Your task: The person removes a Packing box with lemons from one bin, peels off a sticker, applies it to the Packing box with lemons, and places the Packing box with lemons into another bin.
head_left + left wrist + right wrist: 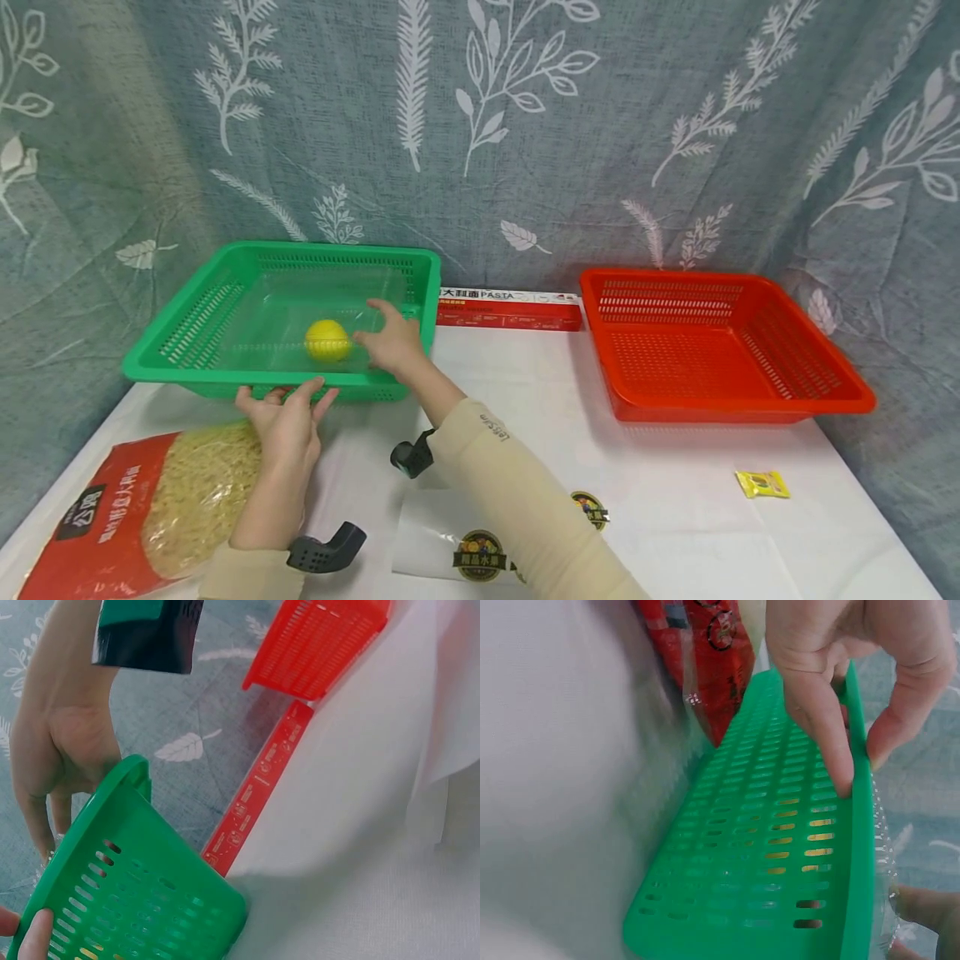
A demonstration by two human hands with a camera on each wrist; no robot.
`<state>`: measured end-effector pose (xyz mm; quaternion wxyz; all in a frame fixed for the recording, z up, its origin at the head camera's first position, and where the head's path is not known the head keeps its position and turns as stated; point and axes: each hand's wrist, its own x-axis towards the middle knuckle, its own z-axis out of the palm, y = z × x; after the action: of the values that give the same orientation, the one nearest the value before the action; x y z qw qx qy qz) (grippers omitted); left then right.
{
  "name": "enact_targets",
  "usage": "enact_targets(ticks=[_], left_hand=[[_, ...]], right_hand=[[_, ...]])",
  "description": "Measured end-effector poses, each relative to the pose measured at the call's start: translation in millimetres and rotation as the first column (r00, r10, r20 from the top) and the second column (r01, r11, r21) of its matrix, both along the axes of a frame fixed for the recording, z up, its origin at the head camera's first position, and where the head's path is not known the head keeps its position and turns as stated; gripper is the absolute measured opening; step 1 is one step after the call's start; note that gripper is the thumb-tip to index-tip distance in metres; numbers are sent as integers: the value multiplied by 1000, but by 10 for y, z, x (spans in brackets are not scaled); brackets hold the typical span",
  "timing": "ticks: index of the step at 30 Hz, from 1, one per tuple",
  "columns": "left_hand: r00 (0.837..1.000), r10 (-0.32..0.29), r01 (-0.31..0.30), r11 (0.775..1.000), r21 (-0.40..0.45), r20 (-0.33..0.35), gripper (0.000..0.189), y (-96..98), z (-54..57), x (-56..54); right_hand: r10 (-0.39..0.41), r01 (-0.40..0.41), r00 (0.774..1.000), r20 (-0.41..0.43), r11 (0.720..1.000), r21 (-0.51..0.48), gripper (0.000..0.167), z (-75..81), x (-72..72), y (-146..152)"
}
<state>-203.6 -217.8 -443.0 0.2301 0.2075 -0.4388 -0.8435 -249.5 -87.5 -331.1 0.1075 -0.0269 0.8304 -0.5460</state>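
A pasta bag is laid at the near left corner of the worktop. Toward the far left corner, the green basket is pinched at its near rim by the left hand. A yellow ball is contained within; whether the clear plastic container is gripped by the right hand cannot be told.

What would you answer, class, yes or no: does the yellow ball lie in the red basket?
No, the yellow ball lies within the green basket.
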Motion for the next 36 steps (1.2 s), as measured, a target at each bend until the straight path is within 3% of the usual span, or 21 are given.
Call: enact_targets(ticks=[8, 12, 20, 36], left_hand=[[998, -33, 35, 999, -33, 46, 105, 4, 76, 16], [999, -22, 23, 999, -27, 36, 107, 5, 52, 12], [1000, 3, -3, 1000, 10, -6, 108, 0, 9, -4], [1000, 27, -26, 999, 18, -6, 110, 9, -34, -22]], right_hand=[[38, -38, 999, -4, 987, -153, 53, 62, 18, 108], [67, -65, 998, 2, 974, -218, 53, 111, 34, 185], [93, -95, 995, -19, 969, -230, 53, 223, 37, 336], [116, -104, 993, 25, 950, -293, 51, 390, 48, 637]])
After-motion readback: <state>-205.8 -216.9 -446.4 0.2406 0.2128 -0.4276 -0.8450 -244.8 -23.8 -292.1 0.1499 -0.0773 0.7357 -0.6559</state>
